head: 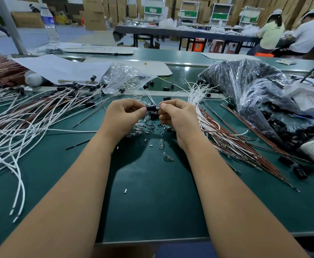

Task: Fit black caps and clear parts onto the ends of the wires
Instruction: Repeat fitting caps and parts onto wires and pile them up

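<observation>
Left hand [123, 113] pinches black cap [151, 107]; right hand [177, 114] pinches clear part [158, 107] at cap's mouth. Both just above loose clear bulbs [136, 130]. Advice: keep axes aligned, push straight, avoid twisting.

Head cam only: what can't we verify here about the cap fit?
- Clear part seating in black cap: head view, too small, fingertips cover both ends.
- Wire entering the cap: hidden behind left hand.
- Right hand palm side: faces away.
</observation>
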Demonstrator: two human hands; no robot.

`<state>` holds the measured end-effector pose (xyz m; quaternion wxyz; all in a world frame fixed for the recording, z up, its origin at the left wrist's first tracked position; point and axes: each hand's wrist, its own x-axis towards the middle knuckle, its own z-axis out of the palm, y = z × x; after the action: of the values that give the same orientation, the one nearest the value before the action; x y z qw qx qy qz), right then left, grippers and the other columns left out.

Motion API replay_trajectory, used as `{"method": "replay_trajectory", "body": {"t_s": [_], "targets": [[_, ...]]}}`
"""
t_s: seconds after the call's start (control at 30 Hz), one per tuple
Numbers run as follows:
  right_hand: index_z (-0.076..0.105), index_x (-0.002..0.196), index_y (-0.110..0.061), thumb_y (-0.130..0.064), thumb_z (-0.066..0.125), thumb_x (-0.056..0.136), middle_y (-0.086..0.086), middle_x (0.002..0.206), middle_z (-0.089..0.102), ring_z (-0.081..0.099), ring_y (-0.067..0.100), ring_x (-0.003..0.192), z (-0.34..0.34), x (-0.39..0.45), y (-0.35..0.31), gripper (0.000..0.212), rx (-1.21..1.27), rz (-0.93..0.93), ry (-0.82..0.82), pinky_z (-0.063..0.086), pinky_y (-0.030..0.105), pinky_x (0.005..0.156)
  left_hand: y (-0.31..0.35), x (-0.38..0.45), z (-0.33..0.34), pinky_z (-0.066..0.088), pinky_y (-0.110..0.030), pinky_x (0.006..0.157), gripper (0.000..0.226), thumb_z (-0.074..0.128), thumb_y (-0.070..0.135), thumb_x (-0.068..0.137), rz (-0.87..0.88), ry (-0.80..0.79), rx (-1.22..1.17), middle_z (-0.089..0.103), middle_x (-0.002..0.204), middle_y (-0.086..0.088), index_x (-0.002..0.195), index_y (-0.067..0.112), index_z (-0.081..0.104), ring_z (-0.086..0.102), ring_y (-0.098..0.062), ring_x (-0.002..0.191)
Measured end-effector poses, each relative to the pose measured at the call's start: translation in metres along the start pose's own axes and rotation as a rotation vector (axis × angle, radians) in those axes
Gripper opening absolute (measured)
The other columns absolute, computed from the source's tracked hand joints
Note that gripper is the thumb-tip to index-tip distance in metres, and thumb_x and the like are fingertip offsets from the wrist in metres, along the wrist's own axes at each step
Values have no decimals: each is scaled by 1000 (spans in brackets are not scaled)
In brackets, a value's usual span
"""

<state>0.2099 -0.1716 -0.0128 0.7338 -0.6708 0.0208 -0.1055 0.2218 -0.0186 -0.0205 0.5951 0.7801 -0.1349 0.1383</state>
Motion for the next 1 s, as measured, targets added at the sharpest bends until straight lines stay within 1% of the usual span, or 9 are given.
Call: {"method": "replay_trajectory", "body": {"t_s": [0.07,0.2,0.3,0.43,0.6,0.73,0.8,0.9,1.0], "targets": [[66,81,-9,-5,61,89,3,67,65,58,11,56,0,0,0,10,2,2,-3,51,22,56,0,0,0,40,-11,55,5,66,6,88,2,-3,9,63,67,-6,86,9,70,50,-4,55],[67,83,-8,-5,61,89,2,66,65,57,11,57,0,-1,-1,8,-34,-14,-13,50,22,56,0,0,0,34,-7,49,7,64,8,90,0,-6,24,61,62,-1,88,5,71,45,2,44],[67,81,-7,-6,62,88,2,64,63,55,10,54,0,-1,-1,8,-66,-17,-14,48,20,53,0,0,0,39,-9,53,6,65,8,89,-2,-2,20,62,63,0,86,9,70,49,2,49],[67,77,-10,-6,63,87,0,61,62,55,8,52,0,-2,0,11,-102,-29,-28,48,19,52,0,0,-1,43,-13,59,8,67,8,87,2,-11,16,63,65,0,83,14,70,53,-2,55],[67,80,-9,-3,64,88,0,66,63,58,5,54,0,-1,1,11,-81,-59,-52,52,20,58,0,0,0,41,-15,56,10,67,10,87,-20,2,31,62,63,0,80,15,70,50,-6,55],[66,82,-6,-4,63,90,3,66,63,57,6,54,-1,-1,1,10,-57,-27,-58,52,20,56,0,0,-1,45,-18,62,7,69,8,86,-10,-19,5,64,66,-2,82,13,70,54,-6,58],[66,83,-6,-5,62,91,4,67,63,57,8,55,-1,0,1,9,-39,-11,-52,52,21,57,1,-1,-2,45,-21,63,6,70,8,85,1,-31,-4,65,69,-5,84,13,71,55,-10,62],[66,83,-7,-3,62,90,3,66,63,57,7,55,0,0,3,9,-38,-28,-43,53,21,58,0,-1,-2,44,-22,63,9,70,7,85,3,-28,-10,64,68,-5,81,15,70,54,-12,62],[66,82,-7,-1,63,89,2,65,63,58,6,54,-1,1,5,10,-54,-52,-64,53,20,58,-2,0,-1,42,-24,63,6,69,7,86,-20,-18,1,64,67,-8,82,10,71,53,-15,63]]}}
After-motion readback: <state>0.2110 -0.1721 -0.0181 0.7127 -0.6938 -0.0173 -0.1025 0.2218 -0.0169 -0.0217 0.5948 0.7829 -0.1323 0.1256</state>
